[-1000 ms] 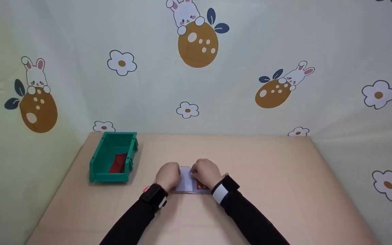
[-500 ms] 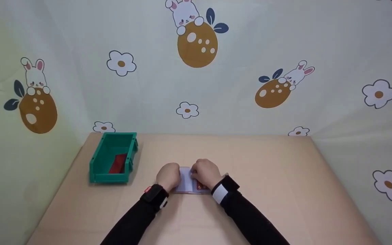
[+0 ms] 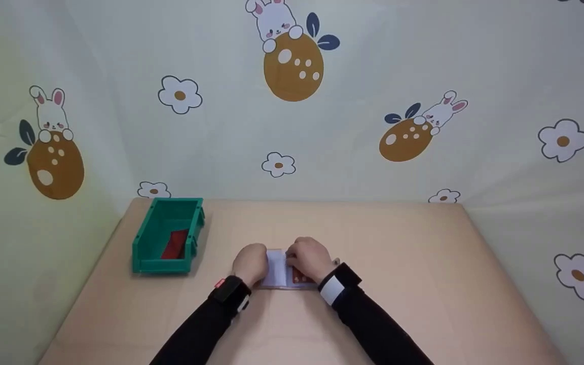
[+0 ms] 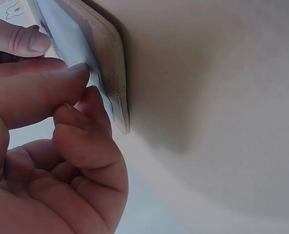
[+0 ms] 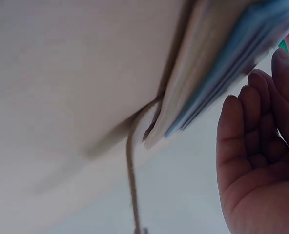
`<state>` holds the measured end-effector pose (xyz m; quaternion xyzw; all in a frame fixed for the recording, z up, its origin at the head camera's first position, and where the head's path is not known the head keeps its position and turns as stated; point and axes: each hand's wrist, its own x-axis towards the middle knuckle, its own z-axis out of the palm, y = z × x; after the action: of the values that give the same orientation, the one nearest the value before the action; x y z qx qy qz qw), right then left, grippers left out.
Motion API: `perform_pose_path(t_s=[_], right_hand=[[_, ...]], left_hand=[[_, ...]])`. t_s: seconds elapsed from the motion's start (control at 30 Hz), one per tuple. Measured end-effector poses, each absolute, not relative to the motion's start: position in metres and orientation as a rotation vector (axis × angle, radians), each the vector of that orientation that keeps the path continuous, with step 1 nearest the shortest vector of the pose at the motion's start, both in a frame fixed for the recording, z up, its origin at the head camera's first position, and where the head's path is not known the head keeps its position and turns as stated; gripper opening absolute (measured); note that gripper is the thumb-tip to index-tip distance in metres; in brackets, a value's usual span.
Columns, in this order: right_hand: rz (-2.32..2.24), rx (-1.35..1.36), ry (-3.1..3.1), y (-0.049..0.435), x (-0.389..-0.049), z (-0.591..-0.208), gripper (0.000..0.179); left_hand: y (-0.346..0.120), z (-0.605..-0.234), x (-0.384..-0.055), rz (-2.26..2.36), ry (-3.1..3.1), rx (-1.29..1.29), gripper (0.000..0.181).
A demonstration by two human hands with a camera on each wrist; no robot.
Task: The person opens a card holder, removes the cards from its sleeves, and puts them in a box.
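Note:
A small card holder lies spread on the table between the hands. It has clear sleeves, and a red card shows in its right half. My left hand is at the holder's left side. In the left wrist view, thumb and finger pinch the edge of a clear sleeve. My right hand is over the right half, its bent fingertips near the middle fold and partly covering the red card. Whether it grips a sleeve I cannot tell. A thin strap sticks out from the holder's edge in the right wrist view.
On the left of the table stands a green bin, with a red flat piece inside. Behind and at both sides hangs a pale curtain printed with rabbits and flowers.
My right hand has shifted slightly to the right, baring a little more of the red card. The left hand has stayed nearly in place.

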<state>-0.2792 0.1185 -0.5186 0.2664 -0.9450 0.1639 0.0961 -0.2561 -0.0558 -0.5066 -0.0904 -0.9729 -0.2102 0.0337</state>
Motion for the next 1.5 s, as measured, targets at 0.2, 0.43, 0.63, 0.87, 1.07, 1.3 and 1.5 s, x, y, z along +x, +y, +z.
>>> perform_pose_path(t_s=[0.2, 0.43, 0.63, 0.87, 1.07, 1.3, 1.5], right_hand=[[0.557, 0.705, -2.793, 0.141, -0.282, -0.511, 0.005], [0.591, 0.591, -2.829, 0.167, -0.287, -0.506, 0.004], [0.602, 0.578, -2.831, 0.175, -0.286, -0.510, 0.004], [0.577, 0.591, -2.834, 0.174, -0.286, -0.514, 0.004], [0.559, 0.616, -2.819, 0.172, -0.286, -0.514, 0.005], [0.545, 0.596, -2.844, 0.170, -0.286, -0.514, 0.006], [0.551, 0.593, -2.862, 0.168, -0.286, -0.516, 0.006]], left_hand=[[-0.056, -0.509, -0.256, -0.645, -2.977, -0.295, 0.020], [-0.057, -0.507, -0.256, -0.644, -2.983, -0.282, 0.022], [-0.057, -0.507, -0.255, -0.649, -2.977, -0.296, 0.023], [-0.056, -0.506, -0.255, -0.662, -3.000, -0.293, 0.020], [-0.056, -0.507, -0.255, -0.666, -2.989, -0.288, 0.022], [-0.056, -0.506, -0.255, -0.671, -2.987, -0.285, 0.023], [-0.057, -0.506, -0.255, -0.666, -2.984, -0.289, 0.023]])
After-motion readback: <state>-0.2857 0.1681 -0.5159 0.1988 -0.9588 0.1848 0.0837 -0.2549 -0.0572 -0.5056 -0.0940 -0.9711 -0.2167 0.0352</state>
